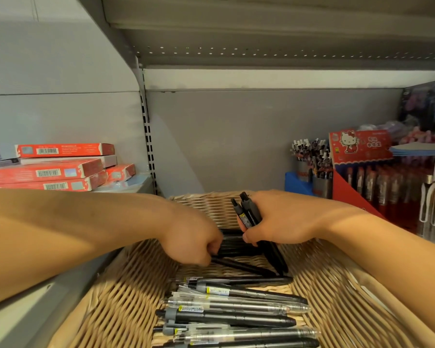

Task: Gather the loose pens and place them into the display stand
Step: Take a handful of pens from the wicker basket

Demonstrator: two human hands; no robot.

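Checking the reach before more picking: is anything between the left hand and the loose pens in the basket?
Nothing visible. The left hand is already down in the wicker basket, fingers on a black pen. The right hand grips a pen bundle beside it, not across it.

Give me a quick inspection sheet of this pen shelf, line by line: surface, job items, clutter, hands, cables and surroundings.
Surface: wicker basket on a grey shelf.
Job's things: loose pens lying across the basket floor; red display stand at right.
Clutter: red boxes stacked at left.
Hands: right hand holds a bundle of black pens; left hand closed on a black pen in the basket.
Cables: nothing seen.
Surroundings: cups of pens beside the stand; upper shelf overhead.
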